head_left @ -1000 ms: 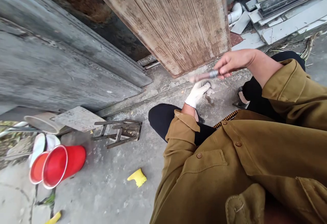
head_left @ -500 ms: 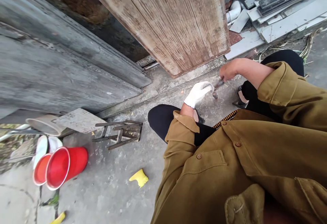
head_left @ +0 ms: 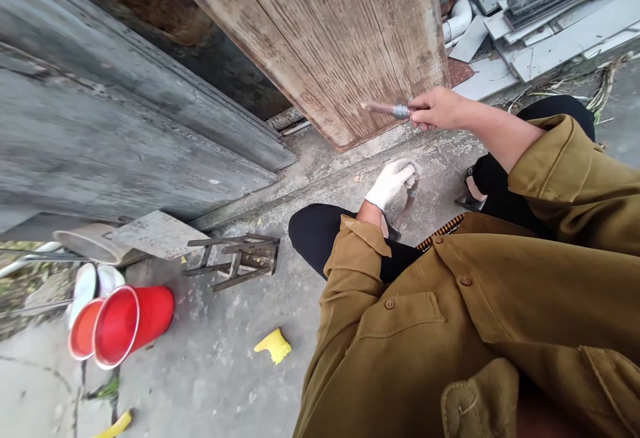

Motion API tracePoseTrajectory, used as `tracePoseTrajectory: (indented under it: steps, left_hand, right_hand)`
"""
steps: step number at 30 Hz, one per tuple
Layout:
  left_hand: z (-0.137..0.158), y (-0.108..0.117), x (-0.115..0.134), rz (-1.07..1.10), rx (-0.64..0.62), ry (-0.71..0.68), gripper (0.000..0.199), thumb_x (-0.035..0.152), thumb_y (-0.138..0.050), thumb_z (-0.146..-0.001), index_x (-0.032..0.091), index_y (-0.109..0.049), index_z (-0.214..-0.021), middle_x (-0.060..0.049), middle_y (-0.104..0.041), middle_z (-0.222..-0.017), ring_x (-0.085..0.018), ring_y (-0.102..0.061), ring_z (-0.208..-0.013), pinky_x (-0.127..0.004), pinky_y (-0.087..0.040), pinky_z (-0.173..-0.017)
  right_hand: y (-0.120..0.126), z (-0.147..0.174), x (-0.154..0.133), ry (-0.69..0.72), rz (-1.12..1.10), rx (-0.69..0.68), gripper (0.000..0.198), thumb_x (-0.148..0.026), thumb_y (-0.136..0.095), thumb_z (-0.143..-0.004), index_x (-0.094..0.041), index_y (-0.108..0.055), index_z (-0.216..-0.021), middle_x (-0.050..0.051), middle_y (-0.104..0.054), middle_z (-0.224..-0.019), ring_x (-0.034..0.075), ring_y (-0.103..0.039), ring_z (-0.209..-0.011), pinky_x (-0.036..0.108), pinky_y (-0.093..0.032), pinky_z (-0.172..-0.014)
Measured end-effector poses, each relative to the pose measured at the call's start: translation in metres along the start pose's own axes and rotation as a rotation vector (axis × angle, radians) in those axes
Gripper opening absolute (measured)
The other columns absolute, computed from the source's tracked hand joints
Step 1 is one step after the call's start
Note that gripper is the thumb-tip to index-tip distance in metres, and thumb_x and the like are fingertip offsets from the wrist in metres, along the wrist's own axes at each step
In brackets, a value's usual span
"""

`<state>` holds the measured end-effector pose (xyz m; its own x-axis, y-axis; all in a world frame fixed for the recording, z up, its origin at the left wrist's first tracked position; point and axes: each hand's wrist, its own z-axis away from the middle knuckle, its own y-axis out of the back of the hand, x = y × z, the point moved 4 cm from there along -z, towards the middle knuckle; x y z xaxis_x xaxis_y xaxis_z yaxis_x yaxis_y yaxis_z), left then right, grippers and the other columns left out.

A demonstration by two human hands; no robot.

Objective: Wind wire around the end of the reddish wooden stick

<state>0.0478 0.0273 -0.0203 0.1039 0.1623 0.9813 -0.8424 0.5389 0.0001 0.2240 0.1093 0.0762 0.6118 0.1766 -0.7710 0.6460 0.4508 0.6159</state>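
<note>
With the bare right hand (head_left: 436,109) curled close, gripped a reddish-brown stick (head_left: 381,109) just behind its wire binding (head_left: 401,111), near the foot of a weathered wooden panel (head_left: 345,51). Closed the gloved left hand (head_left: 393,181), seemingly, on a dark, banded piece (head_left: 412,189), too hidden to name. Judged the stick stiff, fairly light, hardly slippery, best taken behind the binding. Worked above gritty concrete (head_left: 210,345), with a stool (head_left: 255,261) and red bucket (head_left: 156,315) off to the left.
</note>
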Motion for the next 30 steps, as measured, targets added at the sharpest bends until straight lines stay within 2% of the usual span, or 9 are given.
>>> tracePoseTrajectory:
  steps: [3, 6, 10, 12, 14, 17, 22, 27, 30]
  left_hand:
    - [0.002, -0.004, 0.004, -0.119, -0.113, 0.022, 0.037, 0.049, -0.065, -0.089, 0.012, -0.07, -0.089, 0.001, -0.055, -0.063, -0.01, -0.046, -0.055, -0.023, -0.036, -0.055]
    - [0.003, 0.003, 0.011, -0.329, -0.096, 0.017, 0.029, 0.04, -0.063, -0.087, 0.012, -0.071, -0.085, 0.0, -0.059, -0.068, -0.011, -0.05, -0.061, -0.023, -0.039, -0.059]
    - [0.005, 0.013, 0.014, -0.371, -0.084, 0.013, 0.028, 0.04, -0.064, -0.083, 0.013, -0.072, -0.083, -0.003, -0.068, -0.077, -0.014, -0.058, -0.071, -0.026, -0.046, -0.068]
    - [0.005, 0.017, 0.009, -0.292, -0.057, 0.016, 0.031, 0.044, -0.068, -0.08, 0.013, -0.072, -0.083, -0.004, -0.069, -0.078, -0.016, -0.06, -0.071, -0.028, -0.049, -0.07]
    - [0.002, 0.023, 0.003, -0.201, 0.048, -0.008, 0.033, 0.047, -0.072, -0.078, 0.014, -0.07, -0.084, -0.006, -0.07, -0.081, -0.018, -0.063, -0.075, -0.03, -0.052, -0.074]
    - [-0.003, 0.029, -0.005, -0.09, 0.207, -0.076, 0.033, 0.048, -0.07, -0.085, 0.016, -0.068, -0.089, -0.009, -0.072, -0.09, -0.02, -0.067, -0.081, -0.033, -0.055, -0.081]
    - [-0.008, 0.016, -0.005, -0.155, 0.12, -0.072, 0.021, 0.035, -0.064, -0.089, 0.015, -0.068, -0.086, -0.008, -0.071, -0.088, -0.017, -0.065, -0.084, -0.03, -0.054, -0.087]
    - [-0.001, 0.004, -0.005, -0.186, 0.019, 0.075, 0.021, 0.031, -0.057, -0.091, 0.014, -0.069, -0.091, -0.002, -0.063, -0.074, -0.012, -0.057, -0.065, -0.024, -0.047, -0.065]
    - [0.001, 0.008, -0.001, -0.315, 0.023, 0.043, 0.024, 0.034, -0.055, -0.091, 0.014, -0.069, -0.091, 0.0, -0.058, -0.068, -0.012, -0.052, -0.061, -0.024, -0.042, -0.061]
  right_hand:
    - [-0.013, -0.009, 0.011, -0.082, 0.448, -0.015, 0.015, -0.024, -0.07, -0.093, -0.01, -0.076, -0.096, 0.016, -0.072, -0.092, 0.029, -0.069, -0.099, 0.038, -0.051, -0.088]
    - [-0.03, -0.006, 0.023, -0.165, 0.723, -0.327, 0.009, -0.017, -0.074, -0.088, -0.008, -0.076, -0.084, 0.013, -0.071, -0.079, 0.025, -0.069, -0.085, 0.038, -0.051, -0.084]
    - [-0.046, 0.018, 0.026, -0.193, 0.455, -0.953, 0.009, -0.008, -0.07, -0.089, -0.007, -0.079, -0.087, -0.002, -0.058, -0.056, 0.009, -0.052, -0.054, 0.025, -0.044, -0.068]
    - [-0.044, 0.025, 0.015, -0.145, 0.16, -1.049, 0.01, -0.007, -0.07, -0.09, -0.007, -0.08, -0.092, -0.002, -0.062, -0.06, 0.006, -0.051, -0.053, 0.02, -0.039, -0.065]
    - [-0.035, 0.021, 0.004, -0.082, -0.073, -0.917, 0.007, -0.011, -0.076, -0.087, -0.009, -0.08, -0.093, -0.002, -0.065, -0.066, 0.005, -0.054, -0.058, 0.018, -0.039, -0.066]
    - [-0.02, 0.009, -0.004, 0.028, -0.21, -0.554, 0.005, -0.017, -0.079, -0.085, -0.013, -0.079, -0.088, -0.004, -0.062, -0.064, 0.006, -0.055, -0.062, 0.019, -0.042, -0.068]
    - [-0.024, 0.0, -0.004, 0.064, -0.194, -0.257, 0.014, -0.023, -0.068, -0.093, -0.014, -0.078, -0.091, 0.0, -0.065, -0.07, 0.011, -0.058, -0.067, 0.024, -0.046, -0.069]
    - [-0.022, -0.007, 0.0, -0.003, 0.238, 0.056, 0.03, -0.027, -0.056, -0.1, -0.012, -0.075, -0.118, 0.011, -0.074, -0.097, 0.022, -0.069, -0.093, 0.032, -0.051, -0.084]
    - [-0.026, -0.01, 0.007, -0.083, 0.61, 0.006, 0.03, -0.025, -0.061, -0.098, -0.009, -0.076, -0.118, 0.021, -0.074, -0.109, 0.031, -0.069, -0.108, 0.039, -0.05, -0.091]
